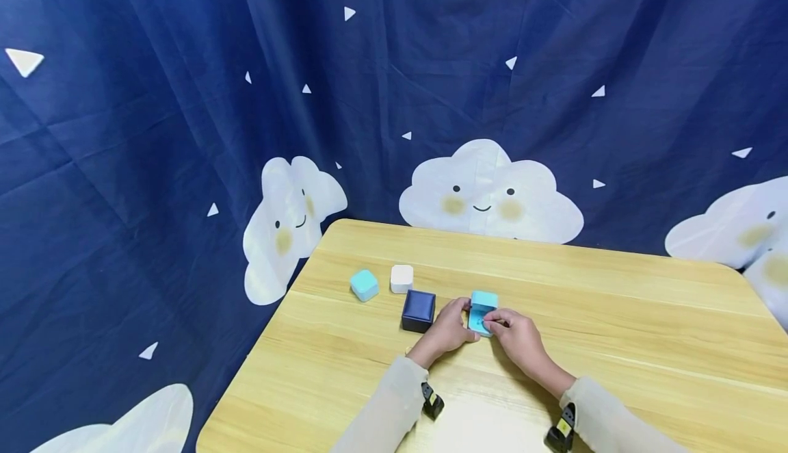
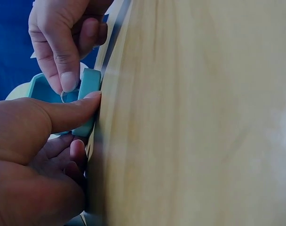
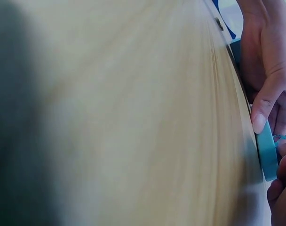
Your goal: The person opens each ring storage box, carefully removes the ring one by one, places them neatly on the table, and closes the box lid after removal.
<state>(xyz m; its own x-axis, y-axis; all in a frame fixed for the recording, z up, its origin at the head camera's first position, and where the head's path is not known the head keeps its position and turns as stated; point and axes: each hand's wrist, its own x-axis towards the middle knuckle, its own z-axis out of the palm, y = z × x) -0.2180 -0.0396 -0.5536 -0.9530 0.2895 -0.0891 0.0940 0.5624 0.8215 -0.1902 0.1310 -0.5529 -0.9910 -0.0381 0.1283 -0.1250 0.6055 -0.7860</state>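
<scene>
An open turquoise ring box (image 1: pixel 484 300) stands on the table with its lid up at the back. My left hand (image 1: pixel 448 331) grips the box from its left side, thumb along the front wall in the left wrist view. From the right, my right hand (image 1: pixel 522 341) reaches into the box and pinches a thin silvery ring (image 2: pixel 63 97) between thumb and fingertips. The ring is right at the box's inside, partly hidden by the fingers. Just left of my left hand sits a closed dark blue box (image 1: pixel 418 311).
Behind the dark blue box are a closed white box (image 1: pixel 402 278) and, farther left, another closed turquoise box (image 1: pixel 364 285). All stand on a light wooden table (image 1: pixel 615 316). A blue curtain (image 1: pixel 382 63) with clouds hangs behind its far edge.
</scene>
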